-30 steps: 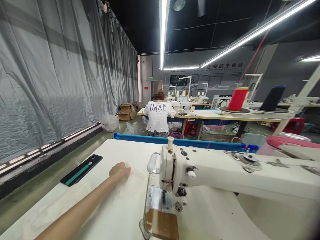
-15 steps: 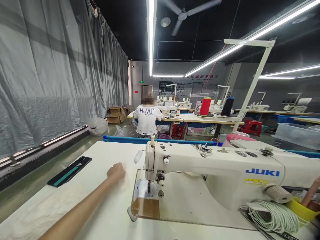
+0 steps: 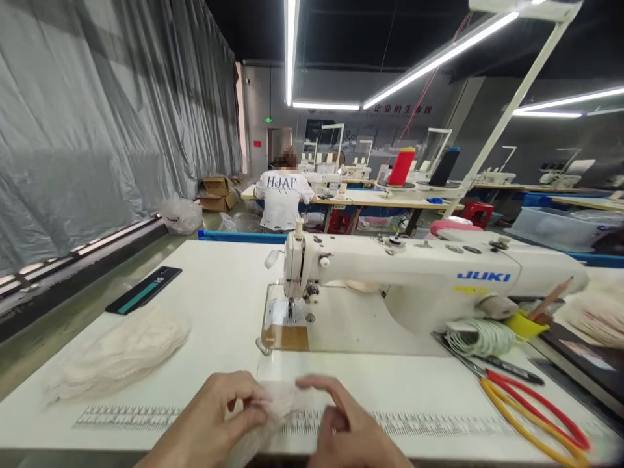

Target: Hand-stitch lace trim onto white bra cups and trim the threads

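I see a grey curtain (image 3: pixel 97 110) covering the left wall above a greenish floor (image 3: pixel 58 325). Long light tubes (image 3: pixel 291 52) run along the dark ceiling. At the far end, a person in a white shirt (image 3: pixel 281 194) sits at another bench (image 3: pixel 390 198), with cardboard boxes (image 3: pixel 214 192) left of them.

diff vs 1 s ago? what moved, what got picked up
The left hand pulled back from beside the sewing machine to the table's near edge. The right hand came into view, and both now hold a white fabric piece. The black phone and the seated person are unchanged.
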### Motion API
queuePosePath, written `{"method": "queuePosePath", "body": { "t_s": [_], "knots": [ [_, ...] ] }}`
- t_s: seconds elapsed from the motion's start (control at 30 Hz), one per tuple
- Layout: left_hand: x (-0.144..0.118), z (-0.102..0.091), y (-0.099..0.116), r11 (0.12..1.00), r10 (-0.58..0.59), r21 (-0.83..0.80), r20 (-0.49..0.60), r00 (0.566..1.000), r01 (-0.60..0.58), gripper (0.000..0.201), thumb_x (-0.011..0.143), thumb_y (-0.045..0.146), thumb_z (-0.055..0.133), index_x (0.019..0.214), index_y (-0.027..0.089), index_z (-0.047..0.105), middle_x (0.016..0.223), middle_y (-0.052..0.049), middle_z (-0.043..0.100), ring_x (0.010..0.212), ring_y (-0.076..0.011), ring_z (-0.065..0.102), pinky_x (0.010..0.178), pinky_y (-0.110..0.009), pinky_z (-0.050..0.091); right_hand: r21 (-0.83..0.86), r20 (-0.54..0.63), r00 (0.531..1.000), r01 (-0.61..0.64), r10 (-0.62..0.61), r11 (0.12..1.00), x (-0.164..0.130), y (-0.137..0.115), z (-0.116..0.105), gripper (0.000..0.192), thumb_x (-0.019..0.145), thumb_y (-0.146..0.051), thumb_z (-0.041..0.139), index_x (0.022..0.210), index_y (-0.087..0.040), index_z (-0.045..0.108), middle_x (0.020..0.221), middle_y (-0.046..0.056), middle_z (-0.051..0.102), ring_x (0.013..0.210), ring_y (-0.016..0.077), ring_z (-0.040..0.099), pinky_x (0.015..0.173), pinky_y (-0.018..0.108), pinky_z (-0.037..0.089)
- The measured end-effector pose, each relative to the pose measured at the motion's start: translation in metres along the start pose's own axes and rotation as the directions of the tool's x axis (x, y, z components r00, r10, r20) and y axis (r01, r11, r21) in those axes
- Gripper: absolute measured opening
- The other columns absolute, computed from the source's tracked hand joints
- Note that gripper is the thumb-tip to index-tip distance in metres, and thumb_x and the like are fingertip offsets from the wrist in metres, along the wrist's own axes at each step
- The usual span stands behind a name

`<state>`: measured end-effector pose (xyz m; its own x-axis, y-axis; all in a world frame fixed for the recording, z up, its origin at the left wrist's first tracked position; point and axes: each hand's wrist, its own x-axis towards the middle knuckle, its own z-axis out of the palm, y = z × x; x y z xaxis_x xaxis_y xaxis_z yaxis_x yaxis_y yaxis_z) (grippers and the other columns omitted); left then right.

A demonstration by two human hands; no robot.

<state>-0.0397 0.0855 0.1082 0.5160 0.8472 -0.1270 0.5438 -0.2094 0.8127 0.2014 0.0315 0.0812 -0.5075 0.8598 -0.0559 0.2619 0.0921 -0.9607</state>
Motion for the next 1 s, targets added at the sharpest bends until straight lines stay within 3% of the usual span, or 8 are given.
{"method": "queuePosePath", "body": {
  "t_s": [0.13, 0.3, 0.47, 0.6, 0.67, 0.77, 0.87, 1.0],
  "knots": [
    [-0.029, 0.024, -0.001, 0.990, 0.034, -0.143, 0.281, 0.959, 0.007, 0.032, 0.083, 0.050, 0.052, 0.080, 0.030, 0.076, 0.081, -0.004, 0.066, 0.078, -0.0206, 0.059, 0.071, -0.026, 0.041, -0.028, 0.054, 0.986, 0.161, -0.160, 0.986, -0.006, -0.011, 0.022, 0.025, 0.085, -0.039, 0.062, 0.082, -0.017, 0.074, 0.087, 0.007, 0.061, 0.075, 0.0138, 0.057, 0.071, 0.024, 0.044],
    [-0.065, 0.056, -0.013, 0.964, 0.004, -0.264, 0.079, 0.997, 0.017, 0.029, 0.081, 0.051, 0.055, 0.077, 0.031, 0.075, 0.096, -0.004, 0.065, 0.086, -0.0216, 0.058, 0.077, -0.025, 0.041, -0.069, 0.059, 0.992, 0.115, -0.111, 0.991, -0.033, -0.007, 0.046, 0.027, 0.091, -0.033, 0.055, 0.086, -0.012, 0.071, 0.073, 0.004, 0.062, 0.070, 0.0119, 0.056, 0.065, 0.020, 0.041],
    [-0.077, 0.094, -0.044, 0.818, -0.192, -0.486, 0.276, 0.942, 0.308, 0.048, 0.080, 0.062, 0.052, 0.067, 0.016, 0.054, 0.061, 0.002, 0.043, 0.059, -0.0118, 0.038, 0.055, -0.021, 0.031, -0.236, 0.074, 0.997, 0.013, 0.005, 0.972, -0.054, 0.007, 0.046, 0.009, 0.087, -0.019, 0.061, 0.088, -0.015, 0.069, 0.091, 0.005, 0.059, 0.085, 0.0139, 0.056, 0.076, 0.022, 0.042],
    [-0.071, 0.109, -0.064, 0.843, -0.202, -0.440, 0.275, 0.940, 0.310, 0.054, 0.078, 0.069, 0.047, 0.072, 0.015, 0.051, 0.063, 0.003, 0.038, 0.060, -0.0115, 0.032, 0.054, -0.022, 0.027, -0.419, 0.055, 0.989, -0.100, 0.135, 0.902, -0.073, -0.007, 0.039, 0.012, 0.087, -0.015, 0.058, 0.091, -0.019, 0.069, 0.089, 0.005, 0.058, 0.085, 0.0156, 0.055, 0.073, 0.023, 0.041],
    [-0.067, 0.111, -0.065, 0.848, -0.213, -0.419, 0.295, 0.932, 0.326, 0.057, 0.076, 0.071, 0.047, 0.073, 0.014, 0.053, 0.062, 0.003, 0.037, 0.058, -0.0110, 0.030, 0.052, -0.022, 0.024, -0.337, 0.154, 0.982, -0.047, 0.104, 0.940, -0.076, -0.020, 0.039, 0.017, 0.090, -0.017, 0.052, 0.090, -0.018, 0.069, 0.087, 0.005, 0.060, 0.083, 0.0153, 0.056, 0.072, 0.023, 0.041],
    [-0.062, 0.114, -0.055, 0.857, -0.203, -0.400, 0.316, 0.927, 0.324, 0.055, 0.074, 0.070, 0.051, 0.070, 0.014, 0.055, 0.057, 0.004, 0.035, 0.054, -0.0104, 0.028, 0.049, -0.022, 0.023, -0.006, 0.360, 0.930, 0.088, -0.080, 0.996, -0.068, -0.028, 0.045, 0.037, 0.097, -0.027, 0.035, 0.086, -0.014, 0.069, 0.077, 0.006, 0.063, 0.076, 0.0139, 0.058, 0.070, 0.021, 0.043],
    [-0.061, 0.116, -0.044, 0.845, -0.144, -0.442, 0.357, 0.923, 0.303, 0.047, 0.075, 0.061, 0.057, 0.071, 0.015, 0.062, 0.062, 0.000, 0.048, 0.061, -0.0135, 0.040, 0.058, -0.023, 0.036, 0.044, 0.228, 0.970, 0.076, -0.084, 0.996, -0.050, -0.011, 0.056, 0.029, 0.093, -0.033, 0.047, 0.082, -0.013, 0.066, 0.077, 0.005, 0.063, 0.074, 0.0132, 0.058, 0.070, 0.021, 0.043],
    [-0.070, 0.116, -0.045, 0.680, -0.252, -0.555, 0.436, 0.864, 0.479, 0.050, 0.072, 0.062, 0.061, 0.090, 0.017, 0.069, 0.078, -0.003, 0.058, 0.073, -0.0177, 0.049, 0.065, -0.024, 0.042, -0.191, 0.002, 0.984, -0.174, 0.178, 0.966, -0.035, 0.023, 0.068, 0.017, 0.082, -0.031, 0.066, 0.090, -0.017, 0.060, 0.072, -0.002, 0.056, 0.067, 0.0109, 0.050, 0.058, 0.018, 0.034]
  ]
}}
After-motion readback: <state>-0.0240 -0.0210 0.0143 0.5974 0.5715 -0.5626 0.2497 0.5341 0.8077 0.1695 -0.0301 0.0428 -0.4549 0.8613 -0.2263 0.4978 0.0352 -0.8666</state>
